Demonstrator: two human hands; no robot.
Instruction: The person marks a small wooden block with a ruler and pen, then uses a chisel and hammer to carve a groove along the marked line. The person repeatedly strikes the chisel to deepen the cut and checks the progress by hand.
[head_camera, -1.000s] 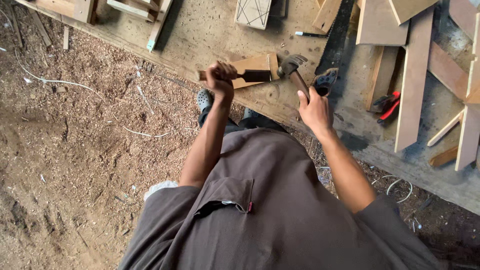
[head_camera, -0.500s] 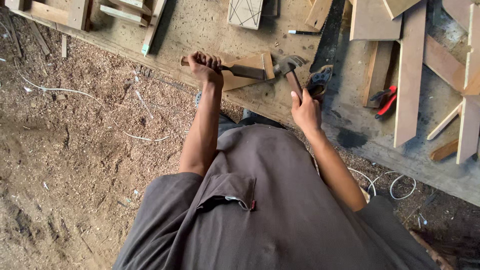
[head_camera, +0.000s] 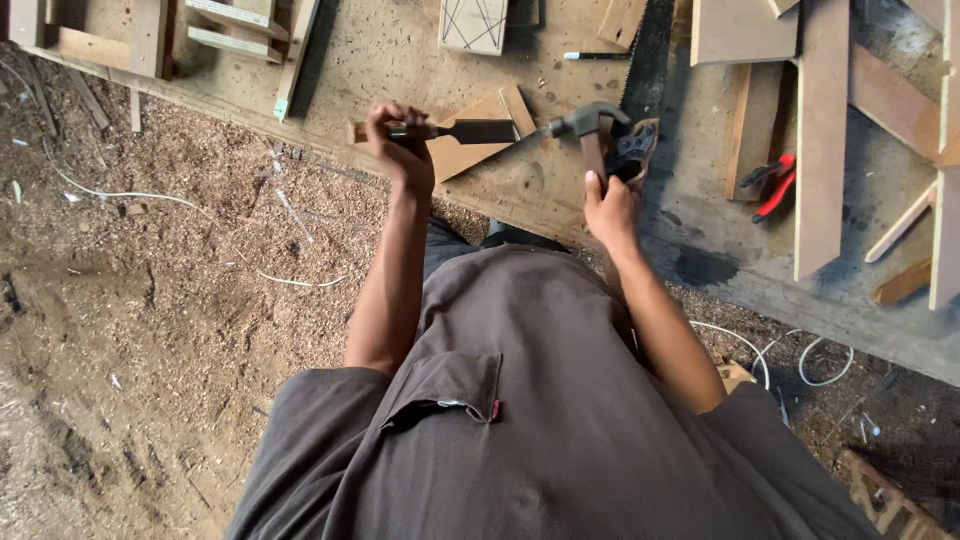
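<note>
The left hand (head_camera: 398, 142) has its grip wrapped tight around a chisel (head_camera: 455, 131), whose blade lies across a wood piece (head_camera: 470, 150) on the tabletop (head_camera: 400, 60). Just right of it, the right hand (head_camera: 610, 208) clenches a hammer (head_camera: 585, 128), head touching the chisel's end. Red pliers (head_camera: 772, 185) lie farther right.

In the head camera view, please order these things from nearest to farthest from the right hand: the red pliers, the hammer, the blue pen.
From the right hand:
1. Hammer, held in it, just above.
2. Red pliers, to its right on the bench.
3. Blue pen, farther up the bench, above the hammer.
</note>
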